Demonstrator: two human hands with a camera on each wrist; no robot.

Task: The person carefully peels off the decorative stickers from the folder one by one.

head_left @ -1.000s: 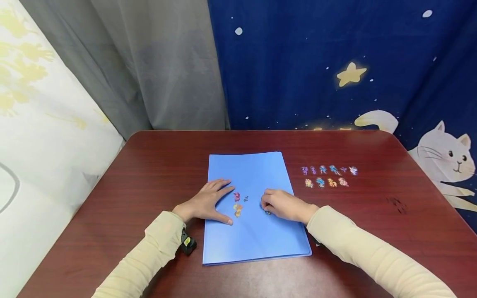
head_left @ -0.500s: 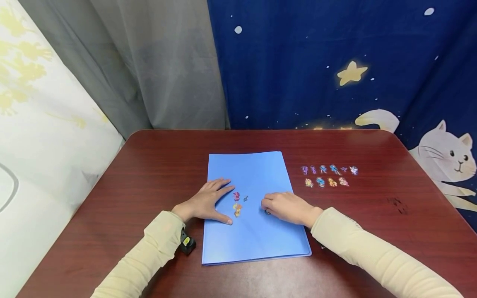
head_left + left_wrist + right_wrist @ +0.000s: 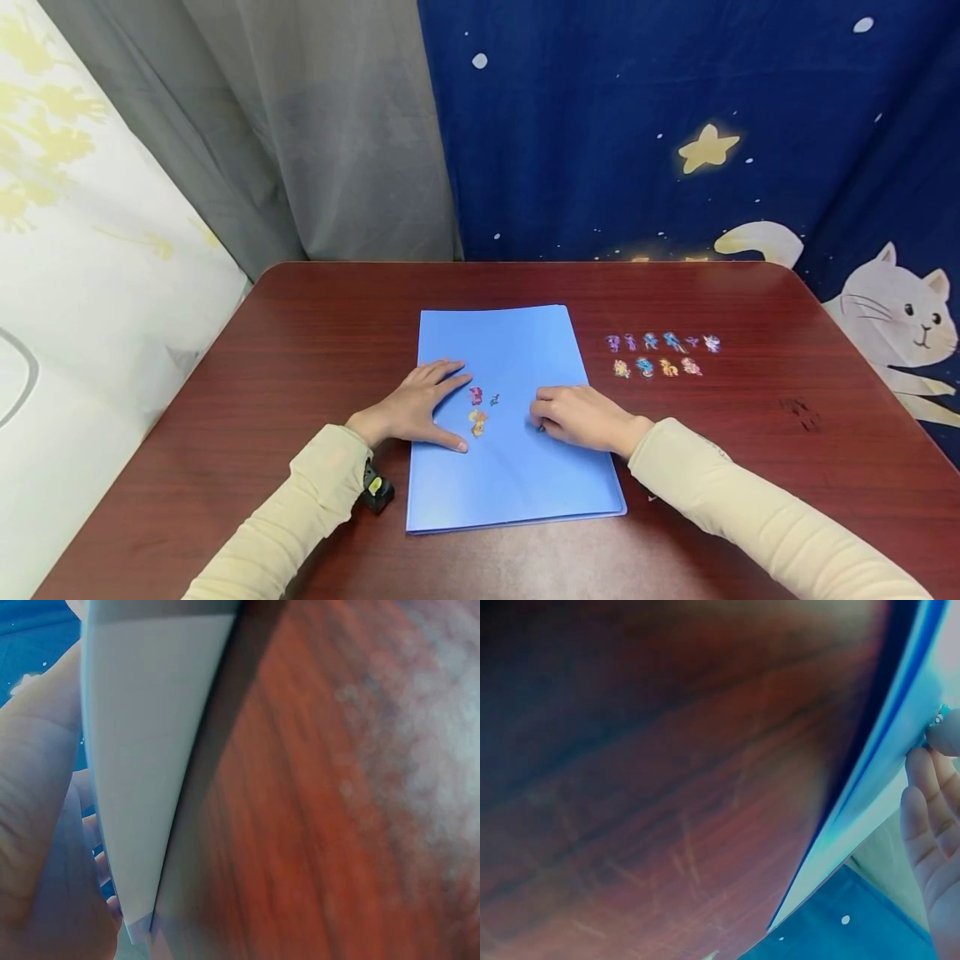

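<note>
A blue folder (image 3: pixel 510 492) lies on the table. My left hand (image 3: pixel 420 406) rests spread on its left part, thumb and fingers apart. Just right of that hand are a pink pony-shaped sticker (image 3: pixel 476 396), a small grey one (image 3: pixel 494 400) and a yellow-orange one (image 3: pixel 477 423). On the folder's right half, my right hand (image 3: pixel 581 417) has its fingers curled and pinches a small sticker down at the surface. The right wrist view shows a teal bit of this sticker (image 3: pixel 940 715) beside the thumb; the fingers hide most of it.
To the folder's right, several colourful stickers lie in two rows, a blue one (image 3: pixel 650 341) among the back row and an orange one (image 3: pixel 668 367) in the front row. Dark marks (image 3: pixel 800 414) show on the reddish-brown table (image 3: pixel 330 333). Curtains hang behind its far edge.
My right hand dips slightly toward me and shifts a little to the right, its fingertips staying at the small sticker. The left hand and the other stickers stay in place.
</note>
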